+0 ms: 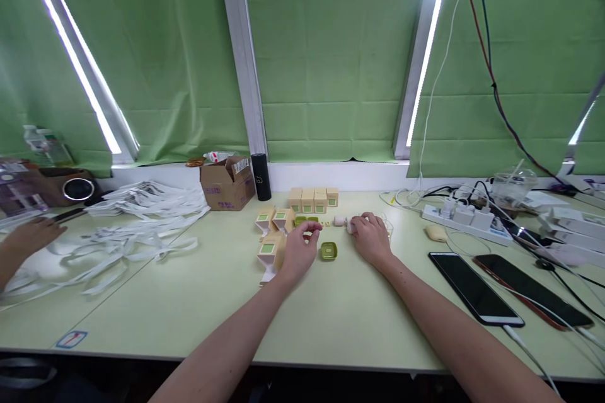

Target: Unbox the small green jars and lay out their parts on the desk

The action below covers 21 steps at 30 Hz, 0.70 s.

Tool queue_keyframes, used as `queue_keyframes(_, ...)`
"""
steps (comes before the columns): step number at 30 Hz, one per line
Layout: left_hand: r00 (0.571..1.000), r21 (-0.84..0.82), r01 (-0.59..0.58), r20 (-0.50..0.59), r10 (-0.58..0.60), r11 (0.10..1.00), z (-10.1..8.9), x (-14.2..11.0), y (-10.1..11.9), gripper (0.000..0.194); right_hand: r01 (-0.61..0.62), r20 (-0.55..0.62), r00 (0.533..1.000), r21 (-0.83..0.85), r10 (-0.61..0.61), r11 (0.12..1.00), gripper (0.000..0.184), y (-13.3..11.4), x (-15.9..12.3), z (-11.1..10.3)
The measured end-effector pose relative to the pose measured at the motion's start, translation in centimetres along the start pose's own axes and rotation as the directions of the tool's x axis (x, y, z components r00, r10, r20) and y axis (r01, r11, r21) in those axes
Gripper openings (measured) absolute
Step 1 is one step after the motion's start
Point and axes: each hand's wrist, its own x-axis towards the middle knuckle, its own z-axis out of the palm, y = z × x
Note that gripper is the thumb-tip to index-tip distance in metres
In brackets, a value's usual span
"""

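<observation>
My left hand [299, 250] rests on the pale green table [331, 308], fingers curled in a pinch beside an open tan box with a green label [268, 252]. What it pinches is too small to make out. A small green square tray [329, 250] lies just right of that hand. My right hand [370, 237] lies knuckles up, fingers closed around a small white piece [341, 221]. Two more open tan boxes [274, 219] stand behind, and a row of several closed tan boxes [314, 199] stands further back.
A cardboard box [227, 184] and a black cylinder [261, 176] stand near the window. White strips [137, 227] are piled at left, by another person's hand [28, 238]. Two phones [477, 289], a power strip [466, 219] and cables lie at right.
</observation>
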Motion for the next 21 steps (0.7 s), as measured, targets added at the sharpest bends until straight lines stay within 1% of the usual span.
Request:
queue_keyframes(10,1.0,-0.033,0.008,-0.006,-0.008,0.999,-0.05,-0.05,0.18,0.011,0.03,0.015,0.999,-0.005,-0.03,1.0,0.024,0.0,0.17,0.09)
queue_keyframes(21,1.0,0.016,0.015,0.012,-0.015,1.0,0.08,-0.18,0.23,0.015,0.054,0.023,0.998,-0.071,-0.052,0.996,0.029,0.01,0.17,0.29)
